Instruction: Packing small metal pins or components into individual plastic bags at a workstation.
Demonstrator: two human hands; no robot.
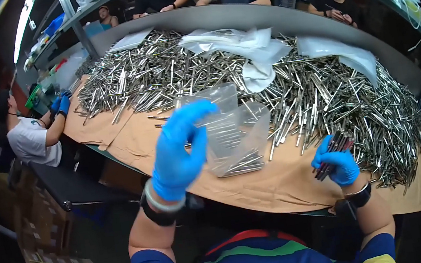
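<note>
My left hand (177, 152), in a blue glove, is raised at the left side of a clear plastic bag (214, 157). Its fingers curve to the right, apart from the thumb, with nothing seen between them. Several slim metal rods (246, 163) show in and around the bag, which is on brown paper (261, 191). Farther right, my right hand (341, 166), also gloved in blue, is closed around a bundle of dark thin rods (336, 147) beside the heap's front edge. What the rods are exactly cannot be made out.
A wide heap of shiny metal rods (160, 69) covers the back of the table, with clear plastic bags (335, 51) on top. A grey wall (280, 16) curves behind it. A person (32, 133) in blue gloves works at the left; others sit beyond. Cartons (42, 223) stand lower left.
</note>
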